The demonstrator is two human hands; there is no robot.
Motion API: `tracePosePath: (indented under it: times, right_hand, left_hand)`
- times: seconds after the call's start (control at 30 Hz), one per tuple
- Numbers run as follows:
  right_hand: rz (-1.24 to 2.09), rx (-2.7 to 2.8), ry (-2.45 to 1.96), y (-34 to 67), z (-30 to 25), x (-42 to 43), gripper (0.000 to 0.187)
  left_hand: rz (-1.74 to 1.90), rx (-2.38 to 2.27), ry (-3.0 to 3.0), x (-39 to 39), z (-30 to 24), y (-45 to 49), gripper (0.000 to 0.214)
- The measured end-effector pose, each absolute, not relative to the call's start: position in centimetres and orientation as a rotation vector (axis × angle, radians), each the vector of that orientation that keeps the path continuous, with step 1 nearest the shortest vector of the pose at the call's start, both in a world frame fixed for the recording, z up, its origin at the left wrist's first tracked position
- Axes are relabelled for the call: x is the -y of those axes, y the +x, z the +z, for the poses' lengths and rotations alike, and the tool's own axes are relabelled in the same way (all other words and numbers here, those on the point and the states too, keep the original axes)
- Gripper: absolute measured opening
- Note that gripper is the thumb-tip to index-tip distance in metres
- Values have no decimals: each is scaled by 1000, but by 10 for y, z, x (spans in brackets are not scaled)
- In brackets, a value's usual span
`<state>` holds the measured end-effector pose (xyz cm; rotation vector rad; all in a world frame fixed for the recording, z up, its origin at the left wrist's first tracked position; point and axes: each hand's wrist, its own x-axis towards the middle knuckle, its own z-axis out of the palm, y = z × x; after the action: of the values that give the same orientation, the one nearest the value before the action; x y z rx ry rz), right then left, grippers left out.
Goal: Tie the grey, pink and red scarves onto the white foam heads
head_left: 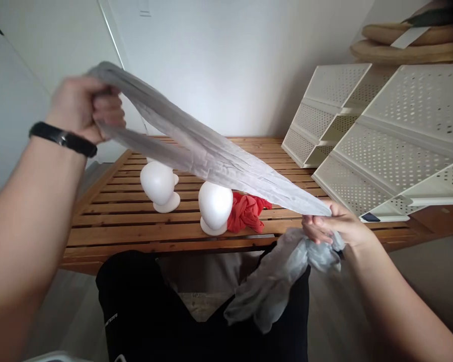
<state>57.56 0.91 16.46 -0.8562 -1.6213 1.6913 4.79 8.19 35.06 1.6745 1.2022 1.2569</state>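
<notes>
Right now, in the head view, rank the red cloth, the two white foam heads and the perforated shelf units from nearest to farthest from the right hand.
From the right hand:
1. Red cloth, on the table just to its left.
2. Nearer foam head, beside the cloth.
3. Farther foam head, farther left.
The perforated shelf units on the right are too close to call against the cloth.

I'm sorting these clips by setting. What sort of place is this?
Probably a home room or small workspace: a slatted wooden table against a plain white wall, white perforated storage racks and two white foam head forms.
</notes>
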Motion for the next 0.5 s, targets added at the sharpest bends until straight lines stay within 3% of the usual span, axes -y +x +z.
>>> tracePosePath:
  times: [0.1,0.17,0.23,0.33,0.43,0.5]
  right_hand:
    - [1692,1572,-926,592,152,-17,23]
    - [1757,1518,-979,603,129,-22,26]
    - [1837,1479,-1003,609,102,-26,32]
    - [1901,1414,-929,605,74,-38,33]
    - [1807,1310,-807,581,77,-71,29]
    - [1671,1239,-815,557,89,-108,33]
  left_hand:
    - [1240,-1033,1371,-71,287,18,45]
    - [1013,-870,1335,-62,243,-3,60]
    - [792,-632,1342,-51,201,-23,55]
    - [962,-389,1213,-43,156,-36,29]
    - [1231,-280,1041,-60,147,-27,50]
    - [1422,-279,980,-90,159,-13,50]
